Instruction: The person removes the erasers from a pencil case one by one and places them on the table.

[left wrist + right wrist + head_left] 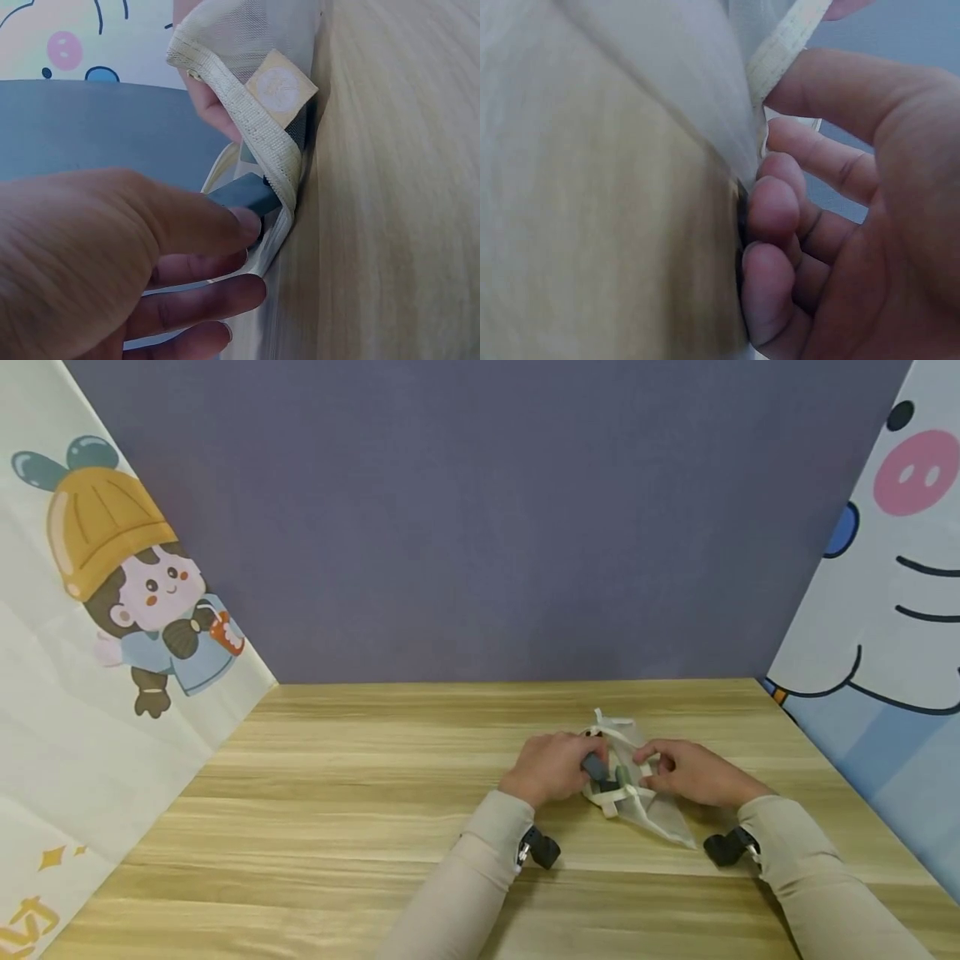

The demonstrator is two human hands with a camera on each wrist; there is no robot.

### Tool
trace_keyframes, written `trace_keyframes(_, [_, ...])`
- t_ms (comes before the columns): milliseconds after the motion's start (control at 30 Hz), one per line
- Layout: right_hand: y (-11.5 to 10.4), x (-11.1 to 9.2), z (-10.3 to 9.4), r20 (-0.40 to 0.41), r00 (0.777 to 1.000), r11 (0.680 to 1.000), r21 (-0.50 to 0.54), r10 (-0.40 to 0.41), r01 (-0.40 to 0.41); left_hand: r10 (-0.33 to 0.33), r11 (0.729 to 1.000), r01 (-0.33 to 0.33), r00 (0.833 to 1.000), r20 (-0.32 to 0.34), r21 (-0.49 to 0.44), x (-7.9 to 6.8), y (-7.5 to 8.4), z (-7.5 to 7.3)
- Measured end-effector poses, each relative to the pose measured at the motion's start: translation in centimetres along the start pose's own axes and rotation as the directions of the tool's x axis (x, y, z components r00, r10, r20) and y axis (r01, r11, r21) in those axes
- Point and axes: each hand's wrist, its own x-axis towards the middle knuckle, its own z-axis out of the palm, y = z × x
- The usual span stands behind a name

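Observation:
A whitish mesh bag [660, 818] with a cream woven rim [247, 112] lies on the table, its mouth towards my left hand [551, 766]. Between that hand's thumb and fingers is a dark grey, block-like object [251, 195], held at the bag's mouth; its far end is hidden behind the rim. From the other side, my right hand [693, 771] pinches the cream rim, thumb against the band in the right wrist view. Something greenish [621, 775] shows inside the bag, too small to identify. A square tan tag [281, 88] is on the rim.
The wood-grain table [315, 827] stretches out to the left of the hands. A grey-blue panel [480, 527] stands along its back edge, with cartoon-printed sheets at the left [45, 693] and right [915, 635]. Both wrists carry small black cameras.

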Motion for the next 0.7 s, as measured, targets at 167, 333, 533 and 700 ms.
trace_keyframes(167, [0.03, 0.08, 0.01, 0.009, 1.000, 1.000, -0.003, 0.005, -0.004, 0.003, 0.999, -0.002, 1.000, -0.014, 0.045, -0.10, -0.18, 0.27])
trace_keyframes(333, [0.07, 0.03, -0.25, -0.003, 1.000, 1.000, -0.024, 0.006, -0.006, -0.021, 0.995, 0.020, 1.000, 0.007, 0.096, -0.05, -0.15, 0.10])
trace_keyframes(533, [0.27, 0.08, -0.12, 0.000, 1.000, 1.000, -0.017, 0.005, -0.005, -0.028, 0.992, 0.024, 0.999, 0.030, 0.127, -0.19, -0.03, -0.01])
trace_keyframes(700, [0.36, -0.03, -0.01, 0.008, 1.000, 1.000, -0.001, 0.004, -0.004, -0.023, 0.990, 0.019, 0.999, 0.025, 0.140, -0.31, 0.08, 0.20])
